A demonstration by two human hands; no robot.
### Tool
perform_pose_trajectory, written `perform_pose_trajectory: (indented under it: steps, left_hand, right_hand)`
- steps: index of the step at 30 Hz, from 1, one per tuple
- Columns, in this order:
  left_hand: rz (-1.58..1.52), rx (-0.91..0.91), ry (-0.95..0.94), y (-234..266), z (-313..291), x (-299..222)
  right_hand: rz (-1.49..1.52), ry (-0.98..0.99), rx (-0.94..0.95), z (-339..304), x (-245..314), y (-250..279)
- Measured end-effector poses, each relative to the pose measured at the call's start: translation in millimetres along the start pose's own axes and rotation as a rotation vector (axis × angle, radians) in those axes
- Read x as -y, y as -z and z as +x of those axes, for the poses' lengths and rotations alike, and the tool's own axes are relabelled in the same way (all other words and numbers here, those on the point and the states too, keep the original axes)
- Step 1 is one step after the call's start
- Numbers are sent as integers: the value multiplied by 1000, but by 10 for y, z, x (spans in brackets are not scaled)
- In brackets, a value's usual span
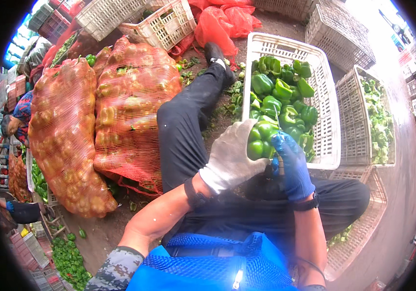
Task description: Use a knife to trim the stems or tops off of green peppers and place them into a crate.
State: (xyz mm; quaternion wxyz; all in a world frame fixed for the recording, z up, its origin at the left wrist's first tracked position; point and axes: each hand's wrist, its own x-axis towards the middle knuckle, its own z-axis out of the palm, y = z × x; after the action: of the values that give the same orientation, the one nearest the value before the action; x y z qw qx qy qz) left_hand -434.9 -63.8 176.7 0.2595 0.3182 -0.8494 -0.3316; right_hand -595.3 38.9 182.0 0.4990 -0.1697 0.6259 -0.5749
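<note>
My left hand (230, 155), in a pale work glove with a grey-white cuff, is closed around a green bell pepper (258, 148). Beside it my right hand (291, 167), in a blue glove, grips a small knife (278, 120) whose thin blade points up and away along the pepper's right side. Whether the blade touches the pepper I cannot tell. Both hands are over the near end of a white plastic crate (331, 131). Inside lie several green bell peppers (271, 104), a few of them cut open.
Two red mesh sacks (65, 131) full of round produce stand at the left. Stacked crates (360, 116), one with green trimmings, line the right side. Red netting (217, 26) lies at the far side, and leafy scraps litter the floor. People are at the left edge.
</note>
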Motion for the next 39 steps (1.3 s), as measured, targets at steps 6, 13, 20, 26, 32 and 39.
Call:
perform_pose_trajectory:
  steps: [6,13,20,26,32,39]
  left_hand:
    - [-198,34,96,65,128,152]
    - [-77,20,28,-5,76,258]
    - [-65,-56,127,-217,-93,206]
    - [-195,-191,220,-2,-71,127]
    - [-410,76,352,161,-34,201]
    - [-52,-94,199,0,-88,280]
  right_hand:
    - [-241,103,-46,28,-141,71]
    - [-8,-51,-55,200,-253,63]
    - [0,-36,-52,168,-228,-9]
    - [34,8,-15,56,-70,-178]
    - [-41,-17,36,134,-186,-134]
    - [-156,82,-28,-5,-196,-120]
